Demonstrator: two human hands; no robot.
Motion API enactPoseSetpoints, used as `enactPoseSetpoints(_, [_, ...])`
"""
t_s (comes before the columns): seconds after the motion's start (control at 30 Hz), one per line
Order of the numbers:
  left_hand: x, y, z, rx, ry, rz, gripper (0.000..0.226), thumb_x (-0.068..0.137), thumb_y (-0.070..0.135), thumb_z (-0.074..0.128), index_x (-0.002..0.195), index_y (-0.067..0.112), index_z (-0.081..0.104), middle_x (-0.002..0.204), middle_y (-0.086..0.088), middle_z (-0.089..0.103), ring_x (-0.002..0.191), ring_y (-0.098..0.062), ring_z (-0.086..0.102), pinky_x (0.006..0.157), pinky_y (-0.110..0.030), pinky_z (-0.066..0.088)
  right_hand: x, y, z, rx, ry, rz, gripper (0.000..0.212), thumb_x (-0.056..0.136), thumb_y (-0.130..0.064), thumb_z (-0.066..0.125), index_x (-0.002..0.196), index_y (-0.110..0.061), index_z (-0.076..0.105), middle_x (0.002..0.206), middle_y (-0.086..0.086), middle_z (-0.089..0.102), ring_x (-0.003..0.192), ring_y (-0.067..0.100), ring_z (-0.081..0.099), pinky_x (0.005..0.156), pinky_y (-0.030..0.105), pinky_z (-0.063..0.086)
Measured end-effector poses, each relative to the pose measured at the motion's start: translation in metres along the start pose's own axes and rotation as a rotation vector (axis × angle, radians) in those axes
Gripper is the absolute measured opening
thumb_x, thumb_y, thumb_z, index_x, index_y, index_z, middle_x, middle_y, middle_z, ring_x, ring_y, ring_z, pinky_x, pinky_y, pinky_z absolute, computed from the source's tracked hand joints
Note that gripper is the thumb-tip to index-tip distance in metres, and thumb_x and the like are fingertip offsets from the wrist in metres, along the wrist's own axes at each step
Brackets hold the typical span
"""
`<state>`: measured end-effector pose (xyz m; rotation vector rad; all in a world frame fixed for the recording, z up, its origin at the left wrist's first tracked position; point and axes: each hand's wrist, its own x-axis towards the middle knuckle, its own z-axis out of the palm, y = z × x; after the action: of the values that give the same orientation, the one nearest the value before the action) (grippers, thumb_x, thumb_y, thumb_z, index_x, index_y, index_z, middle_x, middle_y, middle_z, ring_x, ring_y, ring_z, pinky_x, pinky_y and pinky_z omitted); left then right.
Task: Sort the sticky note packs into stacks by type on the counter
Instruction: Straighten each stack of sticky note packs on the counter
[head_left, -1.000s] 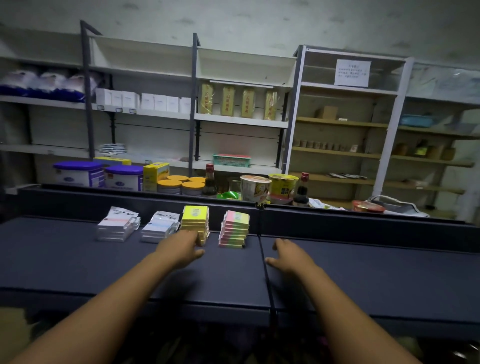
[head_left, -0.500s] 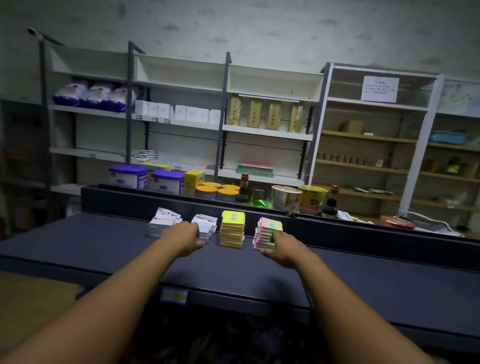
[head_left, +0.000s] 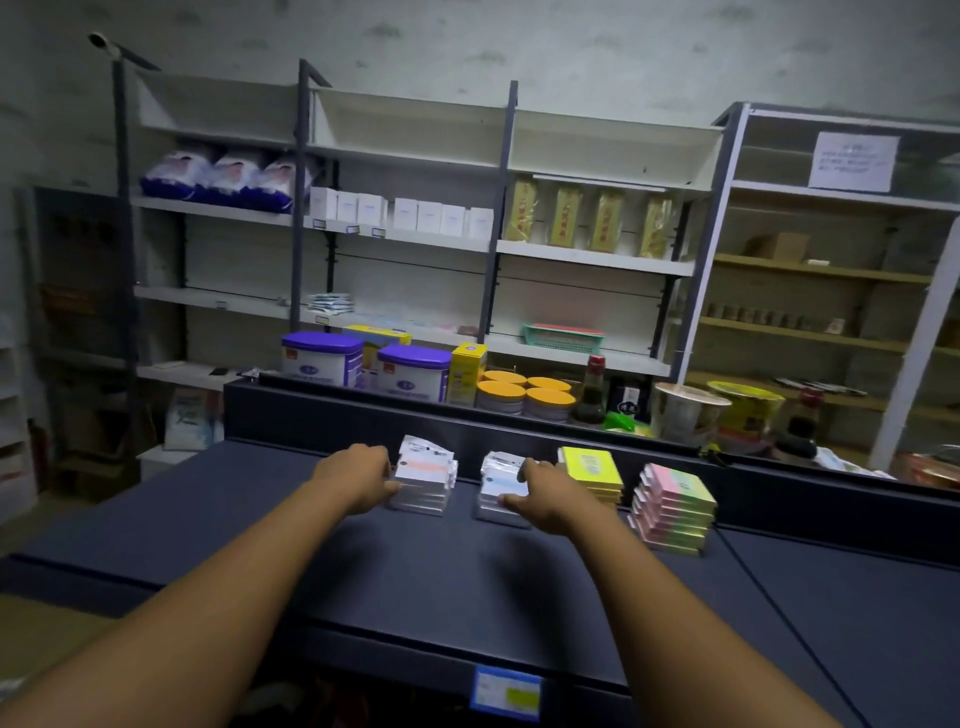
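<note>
a: how far along is the sorting looking?

b: nearly finished, i'd judge. four stacks are sitting in a row near the back of the dark counter (head_left: 395, 582), each seeming to hold one type, with no loose packs lying around them.

a: counting them off?

b: from the left: a clear-wrapped stack with a pinkish label (head_left: 423, 480), a clear-wrapped stack with a bluish label (head_left: 500, 486), a yellow stack (head_left: 592, 470), and a pink-and-green stack (head_left: 672, 506). the last is showing roughly eight packs; the others are too blurred to count.

a: and the hands?

b: the left hand (head_left: 356, 478) is curling its fingers against the left side of the pinkish stack. the right hand (head_left: 540, 496) is gripping the bluish stack, thumb at the front, fingers over the top. probably they are squaring up the edges, which looks like all that is left.
</note>
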<state>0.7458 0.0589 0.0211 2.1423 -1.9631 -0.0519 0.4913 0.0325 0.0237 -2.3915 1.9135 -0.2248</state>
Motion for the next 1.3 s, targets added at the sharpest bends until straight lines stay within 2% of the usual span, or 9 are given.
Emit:
enactPoseSetpoints(0.07, [0.016, -0.014, 0.006, -0.025, -0.017, 0.000, 0.037, 0.091, 0.050, 0.058, 0.115, 0.022, 0.058, 0.123, -0.002, 0.061, 0.110, -0.023, 0.059, 0.089, -0.039, 0.051, 0.016, -0.016, 0.008, -0.004, 0.002, 0.013, 0.059, 0.097, -0.055, 0.049, 0.138, -0.013, 0.045, 0.142, 0.009, 0.051, 0.133, 0.027, 0.046, 0.118, 0.049, 0.021])
enactPoseSetpoints(0.23, [0.054, -0.038, 0.029, -0.154, -0.085, -0.016, 0.039, 0.092, 0.053, 0.055, 0.111, 0.019, 0.059, 0.121, -0.003, 0.063, 0.111, -0.024, 0.059, 0.091, -0.036, 0.049, 0.055, -0.041, 0.028, 0.191, 0.009, 0.031, 0.046, 0.097, -0.046, 0.056, 0.122, -0.008, 0.057, 0.127, 0.014, 0.061, 0.117, 0.031, 0.056, 0.091, 0.037, 0.044])
enactPoseSetpoints(0.4, [0.088, -0.044, 0.052, -0.452, -0.092, -0.049, 0.048, 0.093, 0.053, 0.052, 0.100, 0.008, 0.070, 0.107, -0.012, 0.070, 0.104, -0.029, 0.064, 0.090, -0.036, 0.051, 0.087, -0.066, 0.038, 0.285, 0.113, -0.015, 0.042, 0.100, -0.048, 0.047, 0.109, -0.009, 0.060, 0.112, 0.012, 0.066, 0.108, 0.031, 0.055, 0.081, 0.038, 0.043])
enactPoseSetpoints(0.5, [0.105, -0.041, 0.059, -0.685, -0.153, -0.072, 0.050, 0.085, 0.059, 0.057, 0.077, 0.011, 0.068, 0.077, -0.016, 0.067, 0.068, -0.030, 0.067, 0.063, -0.028, 0.048, 0.103, -0.076, 0.047, 0.293, 0.117, 0.007, 0.047, 0.100, -0.052, 0.043, 0.119, -0.010, 0.054, 0.118, 0.016, 0.063, 0.107, 0.033, 0.056, 0.074, 0.035, 0.038])
enactPoseSetpoints(0.6, [0.118, -0.038, 0.060, -0.910, -0.241, -0.125, 0.043, 0.089, 0.043, 0.062, 0.062, 0.011, 0.052, 0.053, -0.005, 0.049, 0.035, -0.013, 0.045, 0.042, -0.020, 0.041, 0.113, -0.083, 0.060, 0.246, 0.100, 0.047, 0.052, 0.100, -0.053, 0.040, 0.122, -0.006, 0.050, 0.121, 0.021, 0.061, 0.110, 0.038, 0.057, 0.078, 0.038, 0.041])
enactPoseSetpoints(0.73, [0.127, -0.038, 0.061, -1.012, -0.356, -0.106, 0.033, 0.086, 0.034, 0.069, 0.073, 0.004, 0.063, 0.059, -0.007, 0.061, 0.051, -0.021, 0.060, 0.064, -0.036, 0.059, 0.115, -0.089, 0.075, 0.259, 0.100, 0.097, 0.055, 0.100, -0.051, 0.042, 0.130, -0.005, 0.043, 0.125, 0.021, 0.060, 0.118, 0.040, 0.054, 0.088, 0.041, 0.045])
enactPoseSetpoints(0.97, [0.125, -0.038, 0.076, -1.160, -0.291, -0.082, 0.035, 0.086, 0.029, 0.073, 0.096, -0.005, 0.071, 0.069, -0.004, 0.071, 0.055, -0.012, 0.066, 0.059, -0.030, 0.058, 0.116, -0.088, 0.086, 0.340, 0.186, 0.135, 0.047, 0.097, -0.054, 0.046, 0.118, -0.013, 0.047, 0.116, 0.012, 0.065, 0.108, 0.033, 0.059, 0.080, 0.036, 0.043])
enactPoseSetpoints(1.17, [0.123, -0.038, 0.079, -1.281, -0.123, -0.048, 0.021, 0.082, 0.009, 0.076, 0.103, 0.010, 0.072, 0.090, -0.002, 0.078, 0.080, -0.016, 0.074, 0.068, -0.035, 0.061, 0.122, -0.082, 0.097, 0.548, 0.329, 0.057, 0.066, 0.091, -0.049, 0.061, 0.143, -0.019, 0.034, 0.129, 0.000, 0.061, 0.116, 0.021, 0.058, 0.093, 0.033, 0.046])
enactPoseSetpoints(1.3, [0.135, -0.045, 0.083, -1.172, 0.021, 0.186, 0.050, 0.064, 0.009, 0.077, 0.113, 0.014, 0.068, 0.104, 0.001, 0.072, 0.094, -0.009, 0.070, 0.077, -0.014, 0.053, 0.129, -0.081, 0.107, 0.676, 0.422, -0.067, 0.075, 0.082, -0.036, 0.076, 0.144, -0.024, 0.036, 0.125, -0.008, 0.048, 0.113, 0.008, 0.053, 0.099, 0.025, 0.045])
